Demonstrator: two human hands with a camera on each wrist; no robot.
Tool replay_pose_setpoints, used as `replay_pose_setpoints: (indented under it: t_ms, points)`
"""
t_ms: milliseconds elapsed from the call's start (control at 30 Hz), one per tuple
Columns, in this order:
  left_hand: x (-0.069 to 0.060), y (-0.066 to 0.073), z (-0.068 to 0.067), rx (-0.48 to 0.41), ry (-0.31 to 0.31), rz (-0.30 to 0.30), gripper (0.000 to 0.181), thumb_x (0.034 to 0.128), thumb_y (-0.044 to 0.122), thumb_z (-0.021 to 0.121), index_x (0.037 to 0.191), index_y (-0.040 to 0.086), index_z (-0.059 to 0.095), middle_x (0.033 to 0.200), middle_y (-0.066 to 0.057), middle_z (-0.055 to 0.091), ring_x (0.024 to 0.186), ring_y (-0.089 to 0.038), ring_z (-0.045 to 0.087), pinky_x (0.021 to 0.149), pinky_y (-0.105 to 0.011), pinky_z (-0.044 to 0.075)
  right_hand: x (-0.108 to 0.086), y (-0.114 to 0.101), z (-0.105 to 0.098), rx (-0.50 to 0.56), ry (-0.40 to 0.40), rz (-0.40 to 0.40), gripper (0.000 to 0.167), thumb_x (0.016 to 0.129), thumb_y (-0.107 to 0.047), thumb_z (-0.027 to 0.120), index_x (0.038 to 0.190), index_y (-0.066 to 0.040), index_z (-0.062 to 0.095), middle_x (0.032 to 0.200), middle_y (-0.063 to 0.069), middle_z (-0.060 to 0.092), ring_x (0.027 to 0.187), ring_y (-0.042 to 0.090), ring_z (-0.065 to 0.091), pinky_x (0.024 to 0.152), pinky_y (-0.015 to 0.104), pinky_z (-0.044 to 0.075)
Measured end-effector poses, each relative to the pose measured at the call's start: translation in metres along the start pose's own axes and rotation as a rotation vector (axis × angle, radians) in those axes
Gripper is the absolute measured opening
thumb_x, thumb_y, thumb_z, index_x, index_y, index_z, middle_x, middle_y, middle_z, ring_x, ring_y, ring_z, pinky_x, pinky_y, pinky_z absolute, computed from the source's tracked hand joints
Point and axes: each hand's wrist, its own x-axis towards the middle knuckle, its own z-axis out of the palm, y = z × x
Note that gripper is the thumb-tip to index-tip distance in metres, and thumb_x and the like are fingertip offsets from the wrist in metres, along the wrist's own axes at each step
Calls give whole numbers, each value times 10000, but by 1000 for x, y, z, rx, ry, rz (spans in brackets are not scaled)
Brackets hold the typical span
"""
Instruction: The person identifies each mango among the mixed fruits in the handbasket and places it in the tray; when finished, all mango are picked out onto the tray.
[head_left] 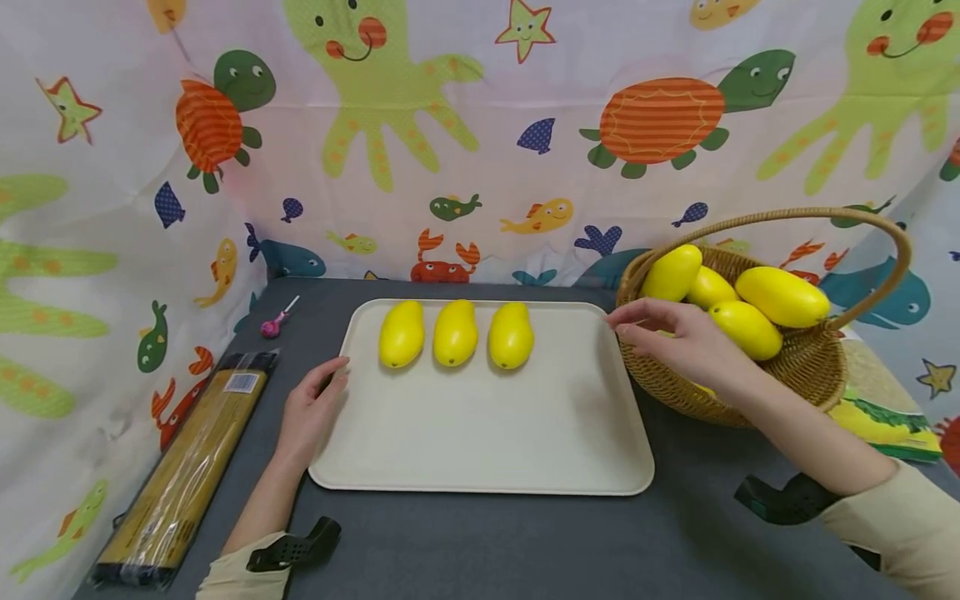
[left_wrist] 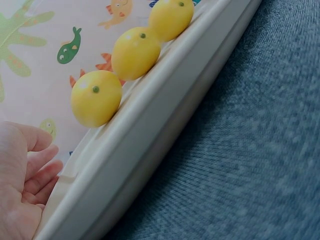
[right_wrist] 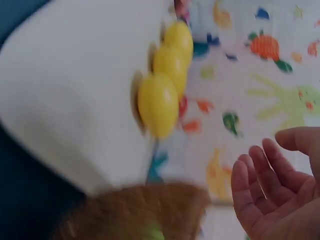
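Three smooth yellow mango-like fruits (head_left: 455, 333) lie in a row along the far side of a white rectangular tray (head_left: 487, 442). My left hand (head_left: 313, 412) is at the tray's left edge, its fingers loosely bent against the rim and holding no fruit. In the left wrist view, the left hand (left_wrist: 22, 182) shows beside the pale rim. My right hand (head_left: 678, 337) hovers by the left rim of a wicker basket (head_left: 813, 375), with nothing seen in its grasp. Its relaxed, slightly bent fingers (right_wrist: 270, 175) show in the right wrist view. Several more yellow fruits (head_left: 782, 297) fill the basket.
A long plastic-wrapped pack of tan sticks (head_left: 187, 467) lies left of the tray, near a pink wrapped lollipop (head_left: 273, 325). The basket's tall handle (head_left: 900, 250) arches over its right side. Behind the basket is a colourful printed packet (head_left: 888, 417). A patterned curtain (head_left: 465, 125) hangs behind the table.
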Motion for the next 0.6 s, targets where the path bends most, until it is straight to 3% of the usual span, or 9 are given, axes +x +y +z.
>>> replay_pose_setpoints:
  t_ms: [233, 333, 433, 600]
  points:
    - [0, -1, -2, 0, 9, -16, 419, 1010, 273, 536, 1397, 111, 538, 1447, -63, 477, 1332, -183, 399, 1082, -360, 319, 6, 27, -61, -410, 167, -21, 370, 978, -340, 577, 1204, -56, 650, 1117, 199, 644, 1006, 359, 569, 787, 511, 479]
    - [0, 0, -2, -2, 10, -18, 418, 1012, 265, 533, 1397, 101, 536, 1448, -78, 475, 1331, -194, 398, 1085, -364, 318, 11, 47, -85, -504, 203, 28, 417, 974, -328, 565, 1218, 7, 606, 1179, 297, 567, 1041, 455, 510, 803, 615, 424]
    - [0, 0, -2, -7, 10, -25, 411, 1012, 251, 534, 1394, 99, 538, 1444, -77, 479, 1329, -192, 402, 1088, -367, 319, 13, 66, -104, -549, 175, 115, 519, 964, -338, 562, 1269, 80, 516, 1249, 367, 448, 1105, 528, 412, 850, 674, 361]
    - [0, 2, 0, -17, 9, -36, 405, 1011, 242, 538, 1390, 102, 541, 1442, -71, 480, 1335, -186, 397, 1105, -380, 306, 14, 90, -125, -610, 50, 241, 753, 932, -343, 603, 1348, 209, 304, 1281, 457, 266, 1138, 609, 299, 888, 707, 322]
